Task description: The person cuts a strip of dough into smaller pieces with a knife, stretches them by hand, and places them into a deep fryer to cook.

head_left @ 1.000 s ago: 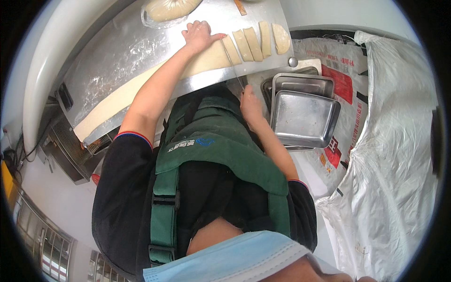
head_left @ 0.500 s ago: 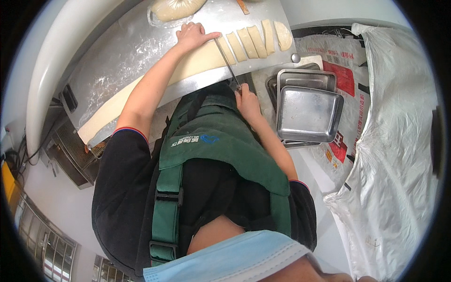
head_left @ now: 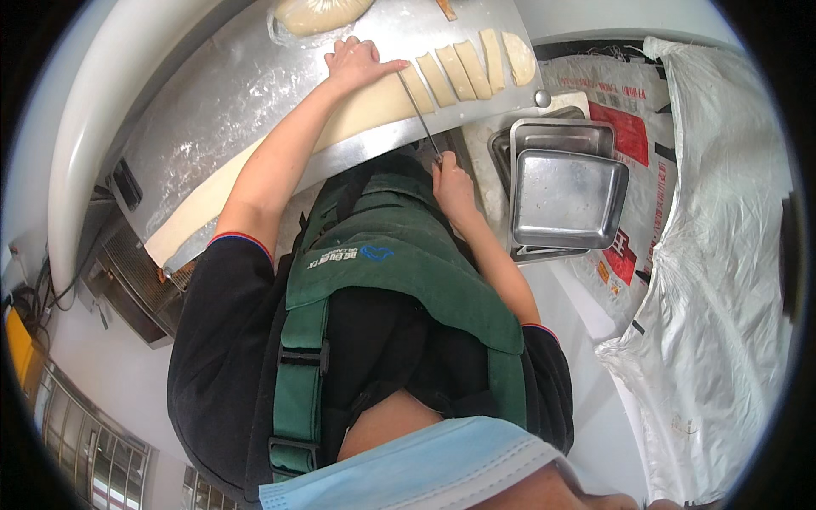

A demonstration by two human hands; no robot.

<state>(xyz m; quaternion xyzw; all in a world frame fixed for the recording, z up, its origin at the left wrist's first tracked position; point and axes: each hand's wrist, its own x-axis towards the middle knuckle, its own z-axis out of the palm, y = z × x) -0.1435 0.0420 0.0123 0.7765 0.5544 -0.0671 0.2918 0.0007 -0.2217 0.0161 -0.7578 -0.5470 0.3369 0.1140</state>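
Note:
A long flat strip of pale dough [head_left: 367,104] runs along the near edge of the metal table. My left hand [head_left: 357,66] rests at the strip's right part, fingers spread and thumb stretched toward the blade. In my right hand [head_left: 455,189], closed round its handle, is a knife [head_left: 418,109]. Its thin blade lies across the dough close to the left thumb tip, with the handle toward my body. Right of the blade several cut dough pieces [head_left: 456,73] stand in a row, with a rounded end piece [head_left: 518,59] farthest right.
Flour dusts the metal table [head_left: 217,110]. A bag of dough [head_left: 319,14] lies at the far edge, with a brownish strip-shaped object [head_left: 446,9] to its right. Stacked metal trays [head_left: 568,200] sit right of the table, beside printed sacks [head_left: 633,183] and a silvery-white sheet [head_left: 722,255].
The whole scene has shifted slightly right in the picture. Against the dough, both hands and the knife stay in nearly the same place.

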